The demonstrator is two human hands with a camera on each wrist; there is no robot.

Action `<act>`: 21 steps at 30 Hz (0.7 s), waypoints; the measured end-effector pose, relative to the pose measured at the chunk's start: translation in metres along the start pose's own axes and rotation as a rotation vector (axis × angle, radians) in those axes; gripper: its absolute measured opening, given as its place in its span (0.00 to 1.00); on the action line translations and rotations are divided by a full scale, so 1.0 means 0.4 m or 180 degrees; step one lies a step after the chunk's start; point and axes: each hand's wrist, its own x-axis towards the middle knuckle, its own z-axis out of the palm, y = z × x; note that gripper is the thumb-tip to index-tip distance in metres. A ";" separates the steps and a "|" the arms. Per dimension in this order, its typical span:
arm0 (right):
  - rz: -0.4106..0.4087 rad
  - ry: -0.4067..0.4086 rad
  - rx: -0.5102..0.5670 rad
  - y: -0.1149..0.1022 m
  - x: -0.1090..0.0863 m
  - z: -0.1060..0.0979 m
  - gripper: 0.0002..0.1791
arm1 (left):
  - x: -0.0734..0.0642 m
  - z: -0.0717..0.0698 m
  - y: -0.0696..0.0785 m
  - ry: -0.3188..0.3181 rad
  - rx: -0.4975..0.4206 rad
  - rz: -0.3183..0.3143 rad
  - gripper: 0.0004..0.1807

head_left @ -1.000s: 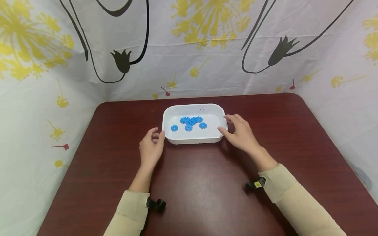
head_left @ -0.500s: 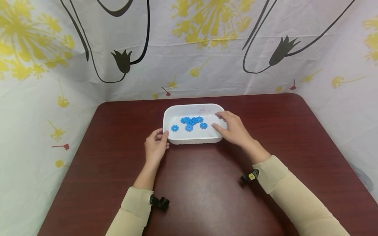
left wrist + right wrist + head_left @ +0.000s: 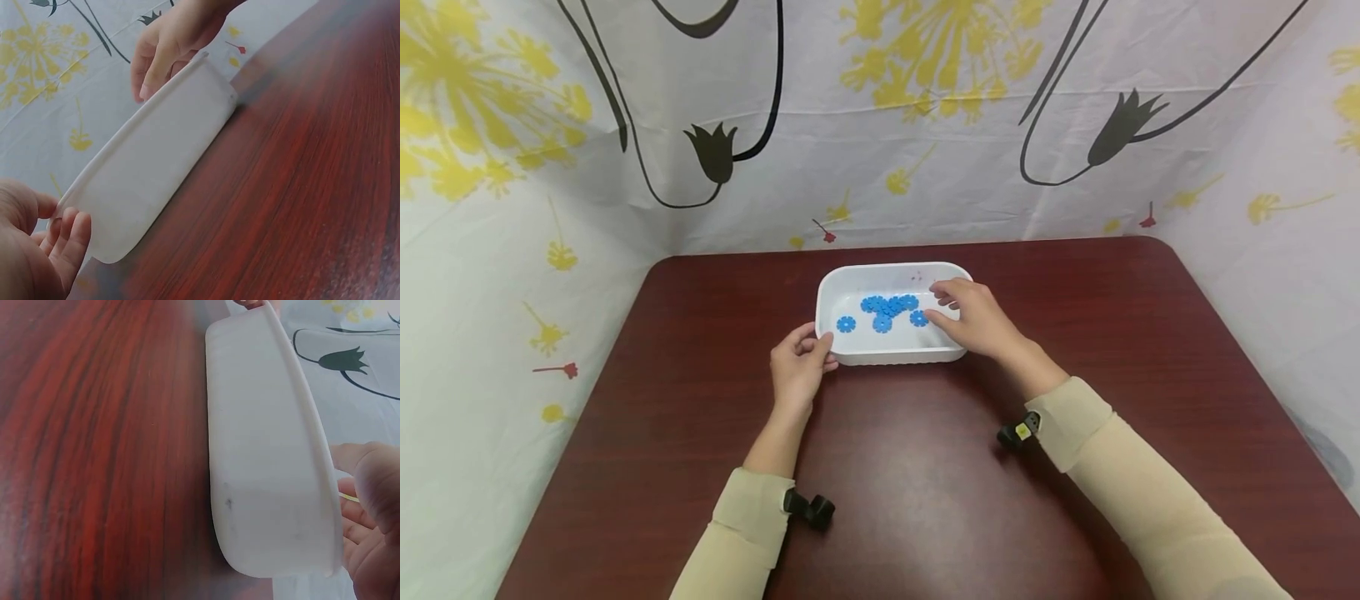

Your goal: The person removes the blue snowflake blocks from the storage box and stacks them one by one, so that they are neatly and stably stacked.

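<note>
A white plastic tray (image 3: 898,358) stands on the dark red-brown table. Several blue notched discs (image 3: 882,323), shaped like flowers, lie in it; most are clustered in the middle, with one apart on the left. My left hand (image 3: 796,367) holds the tray's front left corner, thumb over the rim and fingers against the outer wall. Over the tray's right end is my right hand (image 3: 976,321), fingers loosely bent and thumb apart, close to the rightmost disc (image 3: 918,318). It holds nothing that I can see. Both wrist views show the tray's outer wall (image 3: 156,156), and its inside is hidden there.
A wood-grained table (image 3: 895,467) with rounded back corners surrounds the tray. White cloth (image 3: 865,167) printed with yellow and dark flowers hangs behind it and at both sides. Each wrist carries a small black camera (image 3: 811,508).
My right hand has moved left from the tray's right rim to above its inside. My left hand has moved slightly right and taken hold of the front left corner. The discs have not moved.
</note>
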 end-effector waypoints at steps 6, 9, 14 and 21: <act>0.0093 -0.0193 -0.0096 0.010 0.023 0.013 0.24 | 0.001 0.002 0.005 -0.0030 -0.0113 -0.0033 0.22; 0.0146 -0.0287 -0.0136 0.011 0.034 0.015 0.24 | 0.002 0.002 0.005 -0.0042 -0.0125 -0.0051 0.21; 0.0196 -0.0412 -0.0172 0.012 0.051 0.016 0.25 | 0.002 0.002 0.005 -0.0048 -0.0137 -0.0045 0.21; 0.0141 -0.0479 -0.0235 0.015 0.071 0.026 0.24 | 0.003 -0.001 0.003 -0.0050 -0.0115 -0.0028 0.21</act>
